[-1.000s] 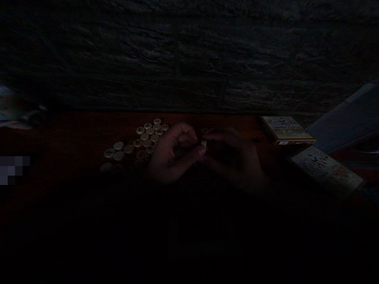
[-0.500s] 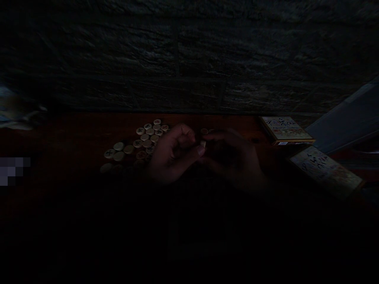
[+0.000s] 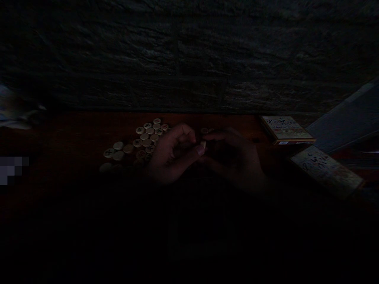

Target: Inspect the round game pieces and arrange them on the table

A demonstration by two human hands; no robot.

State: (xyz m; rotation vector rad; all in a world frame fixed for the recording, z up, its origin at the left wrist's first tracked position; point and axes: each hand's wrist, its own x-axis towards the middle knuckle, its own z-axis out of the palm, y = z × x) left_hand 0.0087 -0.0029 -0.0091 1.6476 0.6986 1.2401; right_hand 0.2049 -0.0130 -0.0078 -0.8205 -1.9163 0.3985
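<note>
Low light leaves much of the scene dark. My left hand (image 3: 173,154) is curled, with its thumb pressed to a small pale Chinese chess piece (image 3: 203,144). My right hand (image 3: 239,157) meets it from the other side, index finger and thumb closed about the same piece. Only an edge of the piece shows between the fingertips. Left of my left hand lie several round wooden Chinese chess pieces (image 3: 147,142), some with dark or red characters facing up. Just beyond my fingertips are two more pieces (image 3: 204,130), partly hidden by my right hand.
A box with printed characters (image 3: 286,128) lies at the back right of the reddish wooden table (image 3: 83,132). Nearer stands a similar box lid or half (image 3: 325,169), tilted. A stone-textured wall (image 3: 189,59) rises behind. Some pale, blurred thing (image 3: 17,110) is at the far left.
The picture has grown slightly darker. My hands hold almost the same pose, and a little more of the chess piece shows above my left thumb.
</note>
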